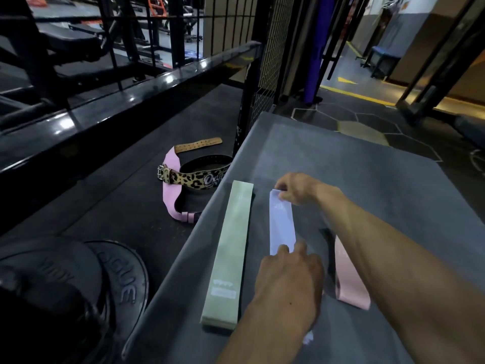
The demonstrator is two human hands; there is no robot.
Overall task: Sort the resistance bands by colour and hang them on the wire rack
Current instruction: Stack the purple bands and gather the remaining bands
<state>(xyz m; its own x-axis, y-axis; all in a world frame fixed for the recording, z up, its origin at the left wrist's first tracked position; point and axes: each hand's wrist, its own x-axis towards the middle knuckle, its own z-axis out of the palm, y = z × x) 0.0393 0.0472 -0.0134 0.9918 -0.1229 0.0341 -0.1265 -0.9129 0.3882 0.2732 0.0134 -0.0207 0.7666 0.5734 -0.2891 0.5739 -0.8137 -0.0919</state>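
Three flat resistance bands lie lengthwise on a grey padded surface [367,179]. A pale green band [229,248] is on the left. A lavender band [282,222] lies in the middle. My right hand [296,189] pinches its far end, and my left hand [291,279] rests on its near end with the fingers laid over it. A pink band [349,282] lies to the right, partly hidden under my right forearm. A black wire mesh panel [270,82] stands beyond the far left corner of the surface.
On the dark floor to the left lie a leopard-print lifting belt [194,178], a pink belt [170,190] and a tan strap [198,145]. Black weight plates [78,285] sit at the near left. A black steel frame [131,98] runs along the left.
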